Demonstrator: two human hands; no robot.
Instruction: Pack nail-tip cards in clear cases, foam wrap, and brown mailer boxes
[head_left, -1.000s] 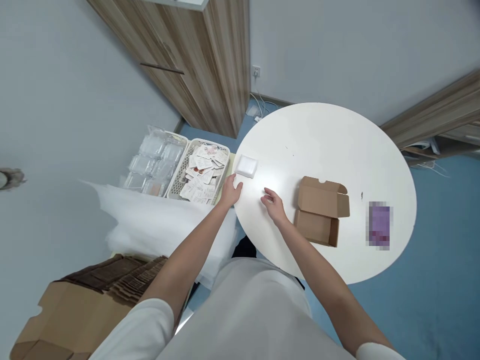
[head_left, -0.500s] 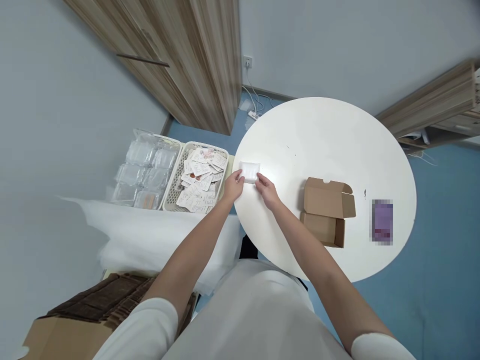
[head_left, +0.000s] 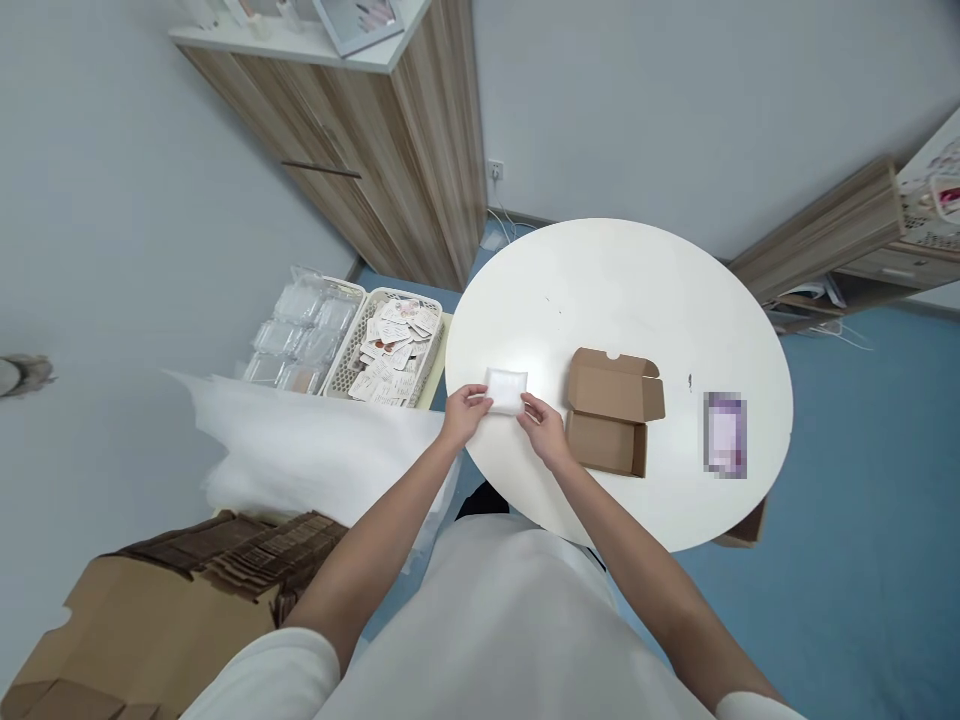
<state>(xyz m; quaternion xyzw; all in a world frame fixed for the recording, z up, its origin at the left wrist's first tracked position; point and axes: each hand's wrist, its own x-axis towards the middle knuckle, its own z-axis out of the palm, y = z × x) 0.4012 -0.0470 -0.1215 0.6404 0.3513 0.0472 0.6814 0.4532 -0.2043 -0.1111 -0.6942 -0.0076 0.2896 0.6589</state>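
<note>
A small white packet (head_left: 507,391), wrapped in what looks like thin foam sheet, is held between my two hands over the round white table (head_left: 637,280). My left hand (head_left: 466,413) pinches its left lower corner with thumb and fingers. At the right lower corner, my right hand (head_left: 543,428) grips it the same way. Just right of my right hand lies an open brown cardboard box (head_left: 606,443), its lid folded back and its inside bare.
A blurred purple item (head_left: 725,434) lies on the table's right side. Left of the table are a white basket of printed cards (head_left: 390,352), a basket of clear plastic packs (head_left: 307,325), white foam sheeting (head_left: 315,440) and flattened brown cardboard (head_left: 165,620). A wooden cabinet (head_left: 390,150) stands behind.
My head view has shifted, bringing the cabinet top into sight. Both hands and the white packet have moved slightly right relative to the table, nearer the box; both hands still grip it.
</note>
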